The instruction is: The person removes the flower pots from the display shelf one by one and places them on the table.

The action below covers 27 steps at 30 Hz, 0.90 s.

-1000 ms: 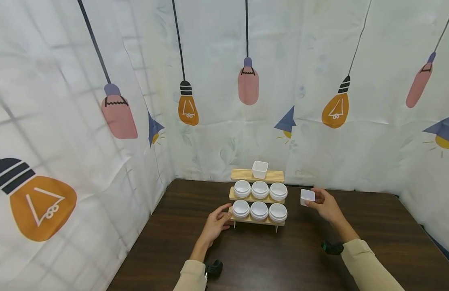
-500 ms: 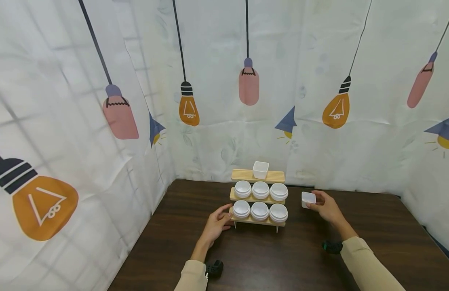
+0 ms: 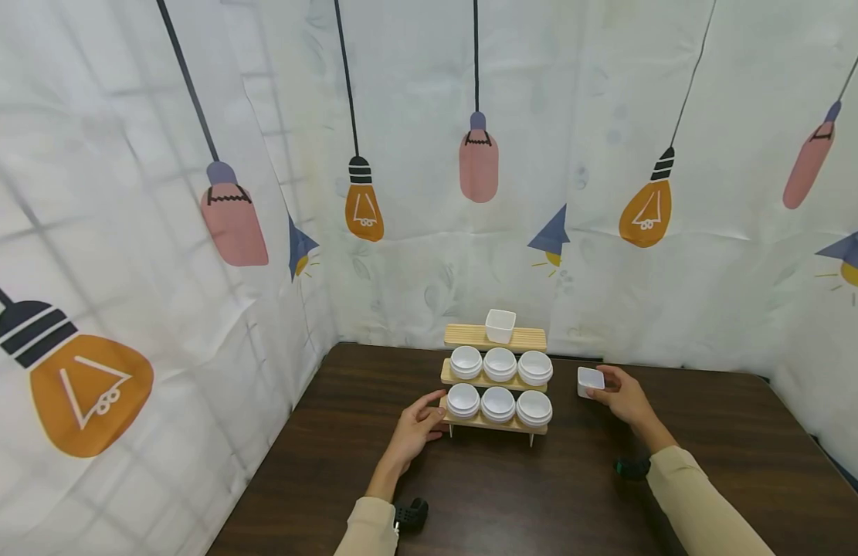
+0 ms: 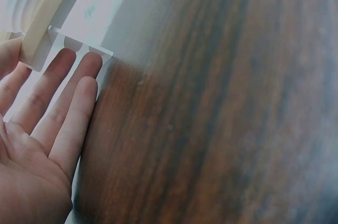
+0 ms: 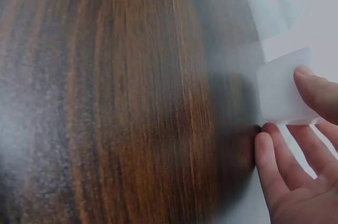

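Note:
A three-tier wooden stand [image 3: 494,337] is on the dark table, with round white bowls [image 3: 498,404] in rows of three on its lower two tiers. On the top tier sits one square white bowl [image 3: 500,326]. My left hand [image 3: 409,436] holds the left end of the lowest tier, thumb against the wooden edge [image 4: 37,49] and the other fingers stretched out beside and below it. To the right of the stand, my right hand [image 3: 625,396] pinches a second square white bowl [image 3: 590,381] by its side, thumb [image 5: 317,92] across the wall.
The dark wood-grain table [image 3: 484,494] runs back to a pale curtain [image 3: 415,262] printed with lamps and bulbs. Clear side supports [image 4: 84,44] carry the stand's tiers. A black wrist strap [image 3: 411,514] is on the left wrist, and another [image 3: 633,468] on the right.
The head view has shifted very slightly. Both hands keep their places, the left at the stand's end and the right on the square bowl.

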{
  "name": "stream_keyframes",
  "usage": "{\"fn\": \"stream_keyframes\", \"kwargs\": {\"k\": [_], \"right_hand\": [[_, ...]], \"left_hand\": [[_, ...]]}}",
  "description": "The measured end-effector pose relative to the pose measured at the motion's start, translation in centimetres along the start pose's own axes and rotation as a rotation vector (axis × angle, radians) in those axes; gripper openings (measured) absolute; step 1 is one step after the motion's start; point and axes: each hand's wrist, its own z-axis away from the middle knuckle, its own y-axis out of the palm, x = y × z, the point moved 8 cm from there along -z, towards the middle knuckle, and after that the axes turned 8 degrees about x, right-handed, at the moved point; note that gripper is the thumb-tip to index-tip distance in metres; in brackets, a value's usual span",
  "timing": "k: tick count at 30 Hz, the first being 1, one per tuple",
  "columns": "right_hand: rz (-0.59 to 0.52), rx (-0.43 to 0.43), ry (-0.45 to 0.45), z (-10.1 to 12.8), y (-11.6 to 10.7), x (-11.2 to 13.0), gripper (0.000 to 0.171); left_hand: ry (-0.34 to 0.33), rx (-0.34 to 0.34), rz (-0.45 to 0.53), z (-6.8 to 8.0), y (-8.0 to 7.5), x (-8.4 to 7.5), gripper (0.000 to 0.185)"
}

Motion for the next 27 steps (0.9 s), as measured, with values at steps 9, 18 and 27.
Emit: {"fn": "stream_keyframes", "kwargs": {"k": [9,18,27], "right_hand": [[-0.015,0.006,0.011,-0.8,0.1,-0.7,0.069],[-0.038,0.011,0.007,-1.3,0.0,-1.3,0.07],[-0.011,0.022,-0.009,-1.7,0.1,-1.0,0.069]], "left_hand": [[0.013,-0.005,-0.005,0.0,0.2,0.5,0.048],[0.01,-0.012,-0.011,0.0,0.2,0.3,0.047],[0.009,-0.012,-0.011,0.0,0.1,0.3,0.047]]}}
